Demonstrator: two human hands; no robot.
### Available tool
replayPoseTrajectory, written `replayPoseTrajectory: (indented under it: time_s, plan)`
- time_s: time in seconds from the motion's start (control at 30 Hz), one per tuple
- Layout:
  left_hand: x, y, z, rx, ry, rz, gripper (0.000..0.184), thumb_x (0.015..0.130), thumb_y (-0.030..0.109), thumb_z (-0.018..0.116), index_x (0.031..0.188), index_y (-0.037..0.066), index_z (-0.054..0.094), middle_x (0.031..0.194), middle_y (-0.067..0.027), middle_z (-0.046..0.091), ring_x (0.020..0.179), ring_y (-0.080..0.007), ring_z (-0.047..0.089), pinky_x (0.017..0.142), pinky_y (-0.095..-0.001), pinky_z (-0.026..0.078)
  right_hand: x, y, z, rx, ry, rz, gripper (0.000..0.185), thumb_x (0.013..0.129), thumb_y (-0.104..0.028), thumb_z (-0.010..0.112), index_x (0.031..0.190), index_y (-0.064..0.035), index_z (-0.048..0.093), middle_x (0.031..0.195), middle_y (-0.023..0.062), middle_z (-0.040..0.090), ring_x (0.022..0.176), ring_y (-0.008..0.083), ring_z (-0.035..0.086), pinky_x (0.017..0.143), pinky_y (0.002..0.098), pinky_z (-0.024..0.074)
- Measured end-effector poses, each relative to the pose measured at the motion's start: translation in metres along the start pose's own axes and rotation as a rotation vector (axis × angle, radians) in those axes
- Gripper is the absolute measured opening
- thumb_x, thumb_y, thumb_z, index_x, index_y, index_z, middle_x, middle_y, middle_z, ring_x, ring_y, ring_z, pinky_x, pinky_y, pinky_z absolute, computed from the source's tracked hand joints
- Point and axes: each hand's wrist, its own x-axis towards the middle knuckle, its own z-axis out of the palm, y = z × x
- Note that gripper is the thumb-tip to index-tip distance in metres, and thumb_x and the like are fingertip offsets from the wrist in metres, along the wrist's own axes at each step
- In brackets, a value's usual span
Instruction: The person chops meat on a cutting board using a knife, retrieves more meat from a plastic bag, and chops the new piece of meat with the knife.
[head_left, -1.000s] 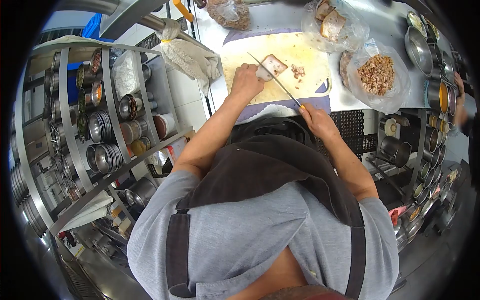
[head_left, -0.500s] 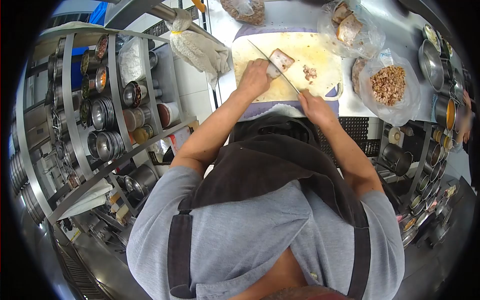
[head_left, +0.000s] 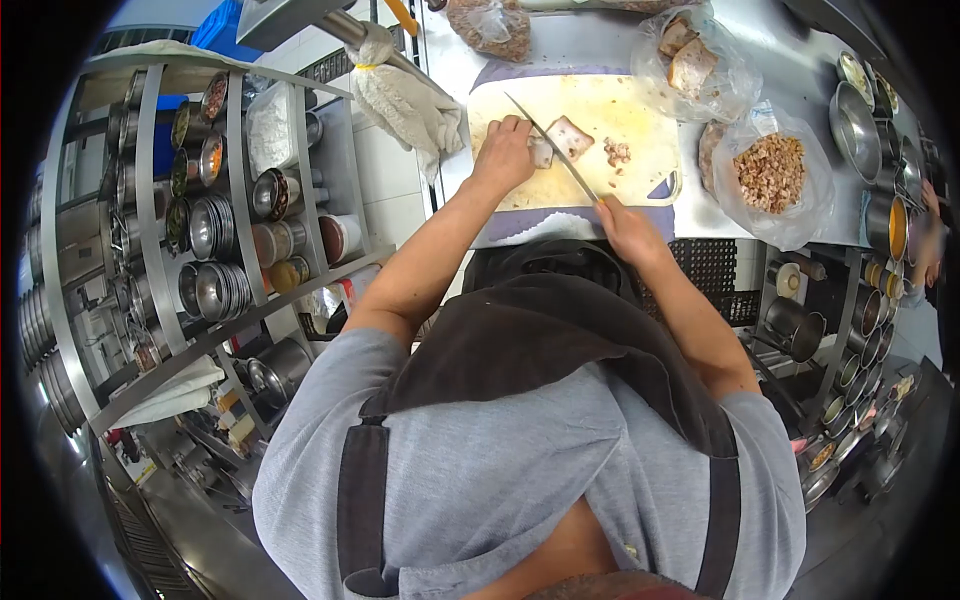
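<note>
My right hand (head_left: pixel 632 230) is wrapped round the handle of a long knife (head_left: pixel 563 162), its blade slanting up to the left across the yellowed cutting board (head_left: pixel 505 98). Curled fingers of my left hand (head_left: pixel 507 153) press on a cut piece of meat (head_left: pixel 542 153), left of the blade and partly hidden by the hand. A larger slab of cooked meat (head_left: pixel 572 138) lies on the blade's other side. Small diced meat bits (head_left: pixel 617 152) sit to its right on the board.
Right of the board are a bag of diced meat (head_left: pixel 770 172) and a bag of larger meat pieces (head_left: pixel 690 70). Another filled bag (head_left: pixel 490 28) lies behind. A towel (head_left: pixel 400 100) hangs at left near the shelf of metal bowls (head_left: pixel 215 225). A person stands far right.
A piece beside my left hand now lies apart from the larger slab. My left fingers have drawn slightly back from the blade, and the view has shifted a little.
</note>
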Motion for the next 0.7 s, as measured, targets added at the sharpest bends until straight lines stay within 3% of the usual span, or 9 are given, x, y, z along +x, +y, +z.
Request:
replayPoseTrajectory:
  time_s: [0.1, 0.23, 0.37, 0.47, 0.7]
  plan:
    - [-0.003, 0.007, 0.003, -0.012, -0.003, 0.006, 0.032, 0.076, 0.005, 0.065, 0.107, 0.000, 0.061, 0.108, -0.0183, 0.059, 0.100, -0.0381, 0.054, 0.090, -0.0444, 0.045, -0.041, 0.011, 0.000, 0.053, -0.048, 0.035, 0.038, 0.103, -0.036, 0.039, 0.111, -0.0028, 0.054, 0.088, 0.0301, 0.065, 0.087, 0.0492, 0.061, 0.078, 0.0575, 0.0453]
    - [-0.013, 0.015, 0.006, -0.064, -0.030, 0.006, 0.030, 0.074, 0.003, 0.064, 0.104, 0.001, 0.061, 0.105, -0.0177, 0.060, 0.099, -0.0379, 0.053, 0.090, -0.0441, 0.044, -0.026, -0.006, 0.007, 0.011, -0.075, 0.151, 0.037, 0.103, -0.035, 0.039, 0.112, -0.0031, 0.054, 0.088, 0.0295, 0.065, 0.087, 0.0504, 0.060, 0.078, 0.0582, 0.0451]
    - [-0.016, 0.011, 0.008, -0.067, -0.002, 0.027, 0.029, 0.073, 0.002, 0.063, 0.102, 0.001, 0.062, 0.103, -0.0180, 0.061, 0.098, -0.0374, 0.055, 0.089, -0.0438, 0.045, 0.036, -0.011, 0.027, -0.015, 0.056, -0.032, 0.038, 0.103, -0.035, 0.039, 0.106, -0.0008, 0.054, 0.082, 0.0299, 0.065, 0.082, 0.0485, 0.062, 0.074, 0.0563, 0.0479]
    - [-0.017, 0.011, 0.002, -0.056, -0.032, 0.044, 0.027, 0.073, 0.002, 0.062, 0.101, 0.001, 0.064, 0.099, -0.0183, 0.063, 0.096, -0.0373, 0.057, 0.087, -0.0441, 0.047, 0.055, -0.028, 0.020, -0.040, 0.046, -0.002, 0.039, 0.102, -0.035, 0.039, 0.106, 0.0000, 0.054, 0.081, 0.0306, 0.064, 0.080, 0.0474, 0.063, 0.073, 0.0561, 0.0483]
    - [-0.017, -0.004, -0.019, -0.106, -0.050, -0.161, 0.026, 0.077, 0.009, 0.065, 0.101, -0.001, 0.068, 0.099, -0.0227, 0.066, 0.097, -0.0392, 0.062, 0.088, -0.0445, 0.049, 0.011, -0.013, 0.003, 0.101, 0.111, -0.021, 0.037, 0.102, -0.036, 0.042, 0.106, -0.0026, 0.057, 0.083, 0.0292, 0.064, 0.082, 0.0478, 0.061, 0.071, 0.0545, 0.0456]
